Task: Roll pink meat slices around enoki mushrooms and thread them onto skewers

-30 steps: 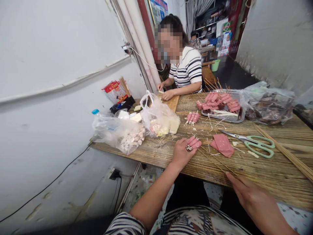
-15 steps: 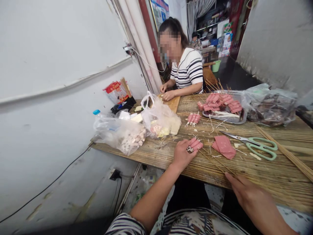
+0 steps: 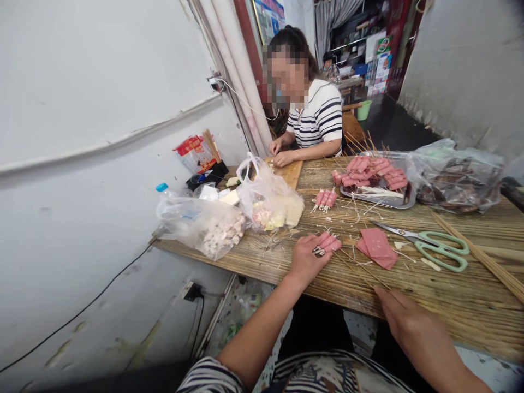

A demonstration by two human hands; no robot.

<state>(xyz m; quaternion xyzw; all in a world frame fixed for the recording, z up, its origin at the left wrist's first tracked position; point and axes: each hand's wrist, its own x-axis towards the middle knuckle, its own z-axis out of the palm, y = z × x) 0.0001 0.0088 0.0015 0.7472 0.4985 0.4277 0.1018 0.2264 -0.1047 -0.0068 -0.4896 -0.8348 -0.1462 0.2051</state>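
Note:
My left hand [image 3: 307, 259] is closed around a small row of pink meat-slice rolls [image 3: 328, 242] with white enoki mushroom ends sticking out, pressed on the wooden table. Two thin bamboo skewers [image 3: 363, 266] run from the rolls' right side toward me. At their near ends, my right hand [image 3: 417, 327] pinches them at the table's front edge; its inner fingers are partly hidden. A stack of flat pink meat slices [image 3: 377, 248] lies right of the rolls. Beyond my left hand sits another group of finished rolls [image 3: 324, 200].
Green-handled scissors [image 3: 440, 248] and loose bamboo skewers [image 3: 483, 262] lie at right. A tray [image 3: 409, 203] of skewered rolls stands farther back beside a plastic bag [image 3: 454, 177]. Bags of food [image 3: 204, 224] stand at left. A co-worker [image 3: 313, 120] works across the table.
My right hand has shifted slightly toward the rolls along the skewers. The left hand keeps its hold, and the view has moved a little.

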